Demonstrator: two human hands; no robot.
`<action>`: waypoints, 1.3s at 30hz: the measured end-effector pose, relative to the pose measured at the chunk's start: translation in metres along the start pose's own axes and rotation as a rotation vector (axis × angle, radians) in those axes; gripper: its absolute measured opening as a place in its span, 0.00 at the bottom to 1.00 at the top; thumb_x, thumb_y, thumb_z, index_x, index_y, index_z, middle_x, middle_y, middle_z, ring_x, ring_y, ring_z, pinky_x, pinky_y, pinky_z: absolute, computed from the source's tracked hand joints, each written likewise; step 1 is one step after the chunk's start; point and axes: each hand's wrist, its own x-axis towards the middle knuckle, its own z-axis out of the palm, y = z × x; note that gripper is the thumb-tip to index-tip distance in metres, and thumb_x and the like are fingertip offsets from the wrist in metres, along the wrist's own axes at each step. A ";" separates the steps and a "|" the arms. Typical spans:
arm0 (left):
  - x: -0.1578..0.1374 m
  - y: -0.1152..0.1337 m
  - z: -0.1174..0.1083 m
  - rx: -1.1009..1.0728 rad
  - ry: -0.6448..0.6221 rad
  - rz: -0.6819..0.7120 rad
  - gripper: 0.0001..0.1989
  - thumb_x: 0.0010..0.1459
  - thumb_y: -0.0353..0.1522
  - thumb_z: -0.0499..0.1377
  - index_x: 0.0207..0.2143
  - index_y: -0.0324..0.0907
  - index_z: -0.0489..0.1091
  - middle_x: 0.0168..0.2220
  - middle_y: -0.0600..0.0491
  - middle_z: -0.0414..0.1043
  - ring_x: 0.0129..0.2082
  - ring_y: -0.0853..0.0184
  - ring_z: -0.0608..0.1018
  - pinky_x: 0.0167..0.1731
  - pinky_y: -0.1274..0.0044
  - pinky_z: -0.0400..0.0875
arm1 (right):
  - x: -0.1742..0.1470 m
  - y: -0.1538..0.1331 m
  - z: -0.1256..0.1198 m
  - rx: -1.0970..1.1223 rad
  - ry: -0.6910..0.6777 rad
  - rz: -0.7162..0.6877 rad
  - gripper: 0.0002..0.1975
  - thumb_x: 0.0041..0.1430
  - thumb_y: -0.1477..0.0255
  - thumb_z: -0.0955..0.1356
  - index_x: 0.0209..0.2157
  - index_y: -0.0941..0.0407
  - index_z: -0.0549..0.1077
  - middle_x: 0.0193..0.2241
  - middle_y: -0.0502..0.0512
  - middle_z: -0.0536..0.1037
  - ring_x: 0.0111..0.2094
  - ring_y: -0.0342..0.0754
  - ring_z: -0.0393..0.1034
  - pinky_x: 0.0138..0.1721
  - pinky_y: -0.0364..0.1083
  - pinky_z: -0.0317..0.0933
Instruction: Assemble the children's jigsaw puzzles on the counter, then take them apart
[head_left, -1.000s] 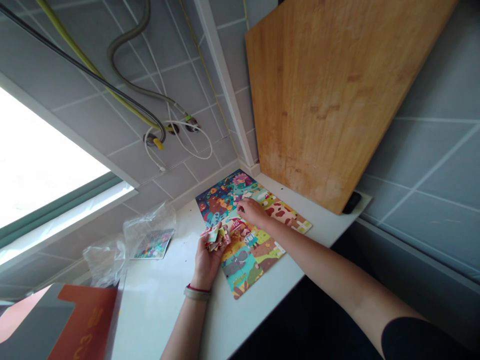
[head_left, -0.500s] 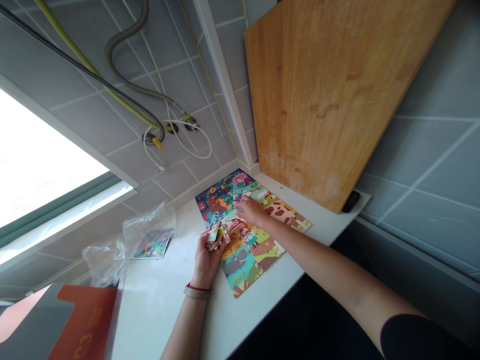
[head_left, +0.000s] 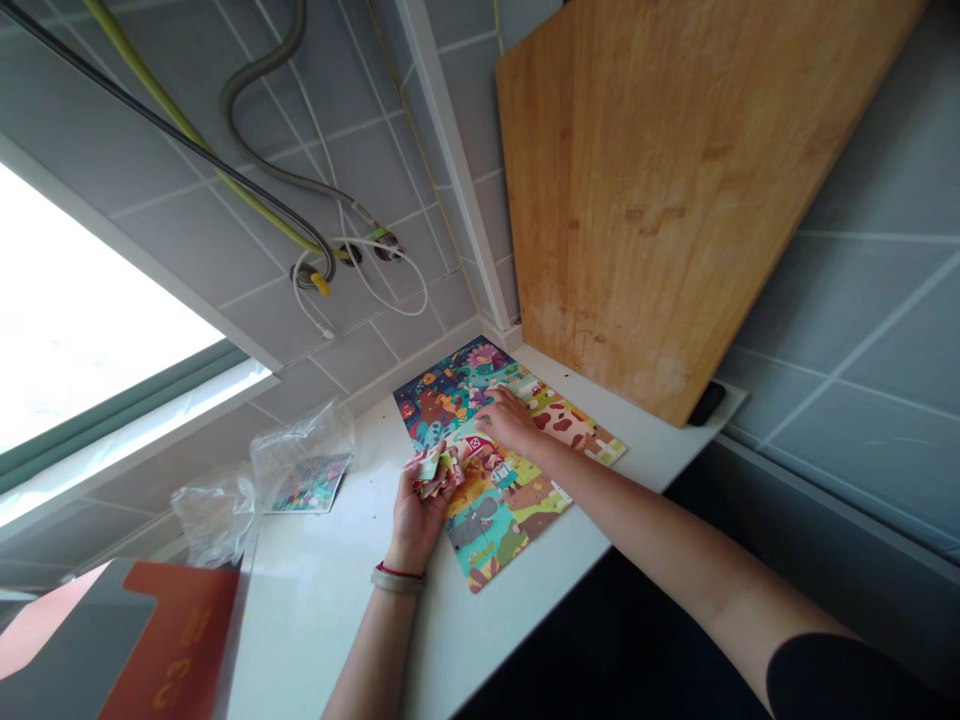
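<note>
A colourful jigsaw puzzle (head_left: pixel 480 535) with cartoon animals and a farm scene lies on the white countertop. In my left hand (head_left: pixel 417 522), a loose stack of puzzle pieces (head_left: pixel 437 473) is gripped above the puzzle's left edge. My right hand (head_left: pixel 510 418) is over the middle of the puzzle, its fingers bent and a little apart, the tips at the picture's surface near the red barn. No piece can be made out in those fingers, and the hand hides part of the picture beneath it.
Left on the countertop (head_left: pixel 315 600) are a clear plastic bag (head_left: pixel 300 440) and a small picture card (head_left: pixel 311 487). An orange and grey box (head_left: pixel 176 640) stands lower left. A large wooden board (head_left: pixel 660 200) leans on the tiled wall behind, beside a dark object (head_left: pixel 706 403). Hoses (head_left: pixel 247 180) hang upper left.
My right hand has shifted very slightly over the puzzle, its fingers a bit more spread. The left hand keeps its stack of pieces, and the whole view has moved a little.
</note>
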 end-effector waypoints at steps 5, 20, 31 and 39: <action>0.002 0.000 -0.003 -0.004 -0.032 -0.006 0.08 0.62 0.26 0.56 0.41 0.40 0.74 0.46 0.44 0.81 0.35 0.63 0.83 0.32 0.73 0.82 | -0.002 -0.005 -0.006 0.059 0.020 -0.032 0.07 0.60 0.71 0.73 0.39 0.55 0.84 0.54 0.63 0.76 0.61 0.59 0.63 0.63 0.56 0.56; 0.002 -0.001 0.000 -0.002 -0.152 -0.011 0.13 0.60 0.29 0.60 0.48 0.40 0.75 0.44 0.46 0.81 0.35 0.63 0.82 0.34 0.72 0.81 | -0.016 -0.032 -0.005 1.109 -0.627 0.180 0.17 0.47 0.66 0.79 0.39 0.56 0.79 0.25 0.49 0.79 0.24 0.44 0.73 0.21 0.39 0.65; 0.003 0.010 0.000 -0.176 -0.129 0.025 0.10 0.60 0.27 0.57 0.43 0.39 0.74 0.47 0.44 0.79 0.35 0.63 0.81 0.37 0.70 0.81 | -0.016 -0.034 -0.004 0.926 -0.448 0.227 0.33 0.48 0.81 0.68 0.58 0.54 0.74 0.27 0.44 0.74 0.20 0.38 0.68 0.21 0.37 0.64; 0.002 0.019 0.000 -0.262 -0.029 0.071 0.05 0.58 0.26 0.58 0.37 0.41 0.71 0.48 0.46 0.80 0.33 0.64 0.81 0.37 0.68 0.82 | -0.065 -0.035 -0.035 0.789 -0.393 0.254 0.19 0.53 0.69 0.71 0.47 0.59 0.78 0.28 0.53 0.81 0.27 0.46 0.76 0.22 0.40 0.68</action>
